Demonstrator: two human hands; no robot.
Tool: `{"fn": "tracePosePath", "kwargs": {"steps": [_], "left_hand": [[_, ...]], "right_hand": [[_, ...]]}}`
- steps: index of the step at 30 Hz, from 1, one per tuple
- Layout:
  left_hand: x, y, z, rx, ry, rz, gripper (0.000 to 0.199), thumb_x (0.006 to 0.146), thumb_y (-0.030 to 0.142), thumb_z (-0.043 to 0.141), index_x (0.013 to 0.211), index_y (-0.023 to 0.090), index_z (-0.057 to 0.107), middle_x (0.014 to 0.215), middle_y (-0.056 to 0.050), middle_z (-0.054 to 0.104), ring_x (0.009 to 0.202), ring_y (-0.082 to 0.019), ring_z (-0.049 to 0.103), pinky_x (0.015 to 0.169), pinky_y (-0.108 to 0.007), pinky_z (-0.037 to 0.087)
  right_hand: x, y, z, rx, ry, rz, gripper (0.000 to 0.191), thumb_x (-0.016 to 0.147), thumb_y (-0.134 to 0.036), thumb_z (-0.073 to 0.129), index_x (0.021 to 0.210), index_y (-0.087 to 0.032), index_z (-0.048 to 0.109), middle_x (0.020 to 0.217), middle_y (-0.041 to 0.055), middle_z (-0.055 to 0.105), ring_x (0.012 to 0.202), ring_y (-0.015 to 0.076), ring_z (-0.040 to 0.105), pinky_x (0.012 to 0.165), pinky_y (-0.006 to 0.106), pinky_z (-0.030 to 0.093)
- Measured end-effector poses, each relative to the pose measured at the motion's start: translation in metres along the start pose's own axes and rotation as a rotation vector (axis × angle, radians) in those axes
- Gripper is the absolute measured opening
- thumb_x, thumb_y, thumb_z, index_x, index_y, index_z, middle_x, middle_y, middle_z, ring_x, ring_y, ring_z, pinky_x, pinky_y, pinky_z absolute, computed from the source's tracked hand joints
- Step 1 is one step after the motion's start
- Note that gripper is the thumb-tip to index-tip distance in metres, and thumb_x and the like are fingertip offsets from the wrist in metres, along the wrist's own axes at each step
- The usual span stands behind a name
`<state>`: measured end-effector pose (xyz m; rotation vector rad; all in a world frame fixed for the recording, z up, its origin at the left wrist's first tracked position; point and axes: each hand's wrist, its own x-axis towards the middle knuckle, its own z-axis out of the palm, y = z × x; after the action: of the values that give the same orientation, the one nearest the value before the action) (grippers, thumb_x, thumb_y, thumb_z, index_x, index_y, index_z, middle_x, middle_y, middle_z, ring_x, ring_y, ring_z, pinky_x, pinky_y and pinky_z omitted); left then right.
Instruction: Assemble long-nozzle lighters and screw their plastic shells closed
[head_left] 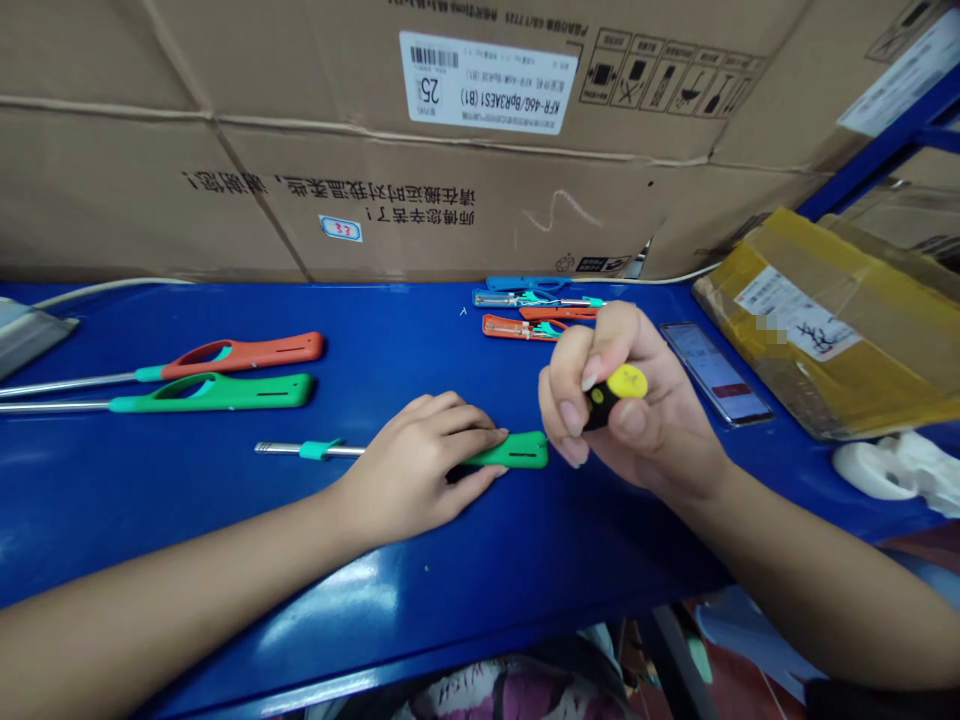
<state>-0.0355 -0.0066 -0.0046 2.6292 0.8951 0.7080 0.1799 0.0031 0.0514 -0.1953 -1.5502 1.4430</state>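
Observation:
Under my left hand (427, 465) lies a green long-neck gas lighter (529, 450), its handle end pointing right. My fingers are closed around the handle and hold it on the table. To the left its metal tube (277, 449) sticks out, with a loose turquoise collar (321, 450) around it. My right hand (637, 410) is raised just right of the handle's end, apart from it. It grips a screwdriver (627, 382) by its stubby black handle with a yellow end; the shaft is hidden from view.
Orange (277, 350) and green (247, 392) lighters lie at left on the blue table (360, 600). Opened lighter halves (510, 327) are at the back. A phone (716, 375), a yellow-taped box (817, 320) and a white object (874, 468) sit right. A large carton (337, 150) stands behind.

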Motion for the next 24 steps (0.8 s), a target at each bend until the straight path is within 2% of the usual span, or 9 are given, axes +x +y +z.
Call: {"fn": "tracePosePath", "kwargs": {"steps": [4,7,10,14,16,19,22,24], "left_hand": [[-0.0005,0.0003,0.0,0.002,-0.002,-0.004,0.026,0.097,0.032,0.063,0.116,0.019,0.072,0.108,-0.005,0.073,0.096,-0.021,0.062,0.084,-0.037,0.048],[-0.0006,0.0002,-0.0002,0.004,0.002,-0.004,0.025,0.097,0.032,0.063,0.116,0.019,0.072,0.108,-0.006,0.073,0.097,-0.021,0.062,0.085,-0.037,0.048],[-0.0002,-0.0003,-0.0003,0.001,0.005,-0.001,0.024,0.097,0.032,0.063,0.115,0.02,0.072,0.109,-0.005,0.073,0.097,-0.021,0.062,0.085,-0.037,0.048],[0.0005,-0.0007,0.0001,0.004,-0.004,-0.001,0.025,0.097,0.032,0.062,0.117,0.02,0.072,0.109,-0.006,0.073,0.097,-0.022,0.062,0.085,-0.038,0.048],[0.0005,-0.0005,-0.0001,0.015,0.003,0.004,0.024,0.097,0.033,0.062,0.116,0.02,0.072,0.108,-0.006,0.073,0.096,-0.022,0.063,0.085,-0.038,0.047],[0.0003,0.0005,-0.0009,0.017,0.005,0.003,0.025,0.097,0.033,0.062,0.116,0.02,0.072,0.108,-0.006,0.073,0.096,-0.022,0.063,0.084,-0.037,0.048],[0.0006,0.0012,-0.0015,0.007,-0.004,-0.007,0.025,0.097,0.032,0.062,0.117,0.019,0.072,0.109,-0.007,0.073,0.097,-0.022,0.063,0.085,-0.037,0.048],[0.0007,0.0012,-0.0015,0.002,-0.006,-0.01,0.025,0.097,0.032,0.062,0.116,0.02,0.072,0.109,-0.007,0.073,0.098,-0.022,0.063,0.086,-0.037,0.048]], "right_hand": [[0.002,0.0011,-0.0025,-0.004,0.054,-0.006,0.014,0.097,-0.031,0.062,0.096,-0.024,0.05,0.072,-0.0063,0.051,0.054,0.0074,0.042,0.051,0.021,0.036],[0.0012,-0.0018,-0.0025,-0.033,0.034,0.023,0.023,0.103,-0.044,0.047,0.099,-0.022,0.053,0.073,-0.003,0.052,0.057,0.0107,0.045,0.052,0.025,0.037],[-0.0003,-0.0051,-0.0017,-0.056,-0.016,0.027,0.031,0.106,-0.041,0.039,0.102,-0.018,0.059,0.076,0.0007,0.053,0.063,0.0137,0.05,0.056,0.029,0.041],[-0.0013,-0.0055,-0.0014,-0.091,-0.042,-0.005,0.025,0.102,-0.038,0.049,0.094,-0.017,0.061,0.083,0.0033,0.056,0.07,0.0147,0.055,0.062,0.032,0.046],[-0.0015,-0.0035,-0.002,-0.074,-0.032,-0.019,0.015,0.099,-0.034,0.057,0.096,-0.019,0.058,0.09,0.0035,0.06,0.073,0.0145,0.058,0.063,0.031,0.048],[-0.001,0.0002,-0.0038,-0.037,0.021,-0.005,0.011,0.096,-0.025,0.063,0.099,-0.024,0.052,0.087,-0.0016,0.061,0.061,0.0096,0.053,0.054,0.024,0.044],[0.0003,0.0007,-0.005,-0.04,0.069,-0.002,0.015,0.097,-0.032,0.063,0.097,-0.025,0.05,0.074,-0.0057,0.055,0.053,0.0081,0.043,0.05,0.022,0.038],[0.0008,-0.0017,-0.0046,-0.043,0.056,0.022,0.019,0.1,-0.043,0.054,0.099,-0.024,0.051,0.073,-0.0039,0.055,0.055,0.0102,0.045,0.052,0.024,0.038]]}}
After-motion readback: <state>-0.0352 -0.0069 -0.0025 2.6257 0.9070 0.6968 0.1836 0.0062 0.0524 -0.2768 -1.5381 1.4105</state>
